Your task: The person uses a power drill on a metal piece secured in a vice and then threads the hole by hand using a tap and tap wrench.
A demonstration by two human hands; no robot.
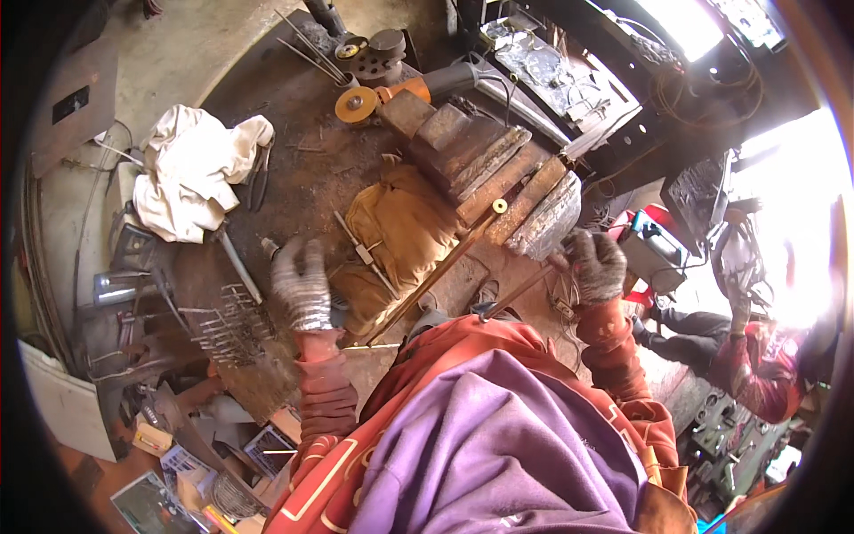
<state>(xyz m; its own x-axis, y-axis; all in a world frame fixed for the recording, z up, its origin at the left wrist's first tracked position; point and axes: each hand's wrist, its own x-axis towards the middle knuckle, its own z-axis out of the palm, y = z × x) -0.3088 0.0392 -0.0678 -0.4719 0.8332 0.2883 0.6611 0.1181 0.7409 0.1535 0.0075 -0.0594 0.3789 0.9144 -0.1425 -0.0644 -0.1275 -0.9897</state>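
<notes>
My left hand [302,283], in a grey striped work glove, is over the left of the dark workbench [294,160], fingers stretched out and apart. Beside it lie a metal-handled tool [240,267] and a brown leather-like cloth [405,214] with a small metal T-shaped tool [363,252] on top. My right hand [598,267], gloved too, is curled right of a heavy vise [507,178]. From its fingers a thin dark bar [520,292] slants toward my body; the gripped end is mostly hidden. A long rusty rod [436,276] with a round end slopes down from the vise.
An orange angle grinder [405,92] lies behind the vise. White cloth [191,169] and pliers [261,173] rest at the left, above many small metal pieces [231,329]. At the right, another person [756,369] sits low near a red-and-blue machine [658,240].
</notes>
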